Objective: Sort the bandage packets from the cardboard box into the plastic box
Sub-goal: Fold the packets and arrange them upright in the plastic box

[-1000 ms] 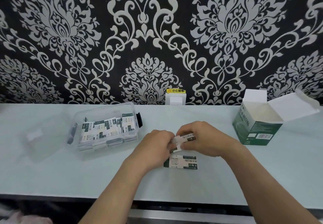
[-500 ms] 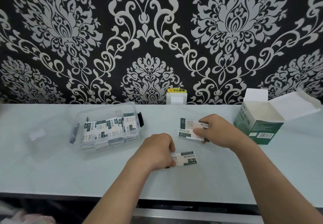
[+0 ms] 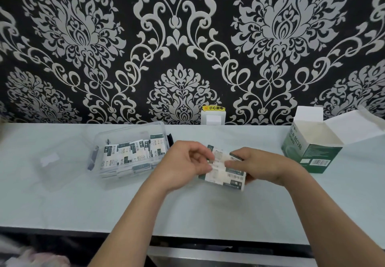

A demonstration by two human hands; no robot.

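Both hands meet over the middle of the pale table (image 3: 187, 210). My left hand (image 3: 185, 164) pinches the left edge of white-and-green bandage packets (image 3: 224, 169). My right hand (image 3: 258, 166) grips the same packets from the right, thumb on top. The packets are held just above the table, one overlapping another. The clear plastic box (image 3: 129, 175) stands to the left, open, with several packets (image 3: 129, 154) lying inside. The green cardboard box (image 3: 312, 147) stands at the right with its flaps open; its inside looks empty from here.
The plastic box's clear lid (image 3: 50, 160) lies flat at the far left. A white wall socket (image 3: 213, 118) with a yellow label sits at the back against the patterned wall. The table's front edge runs below my forearms.
My hands were apart, the left on a packet lying on the table and the right holding another. Now both have come together and hold the packets jointly above the table.
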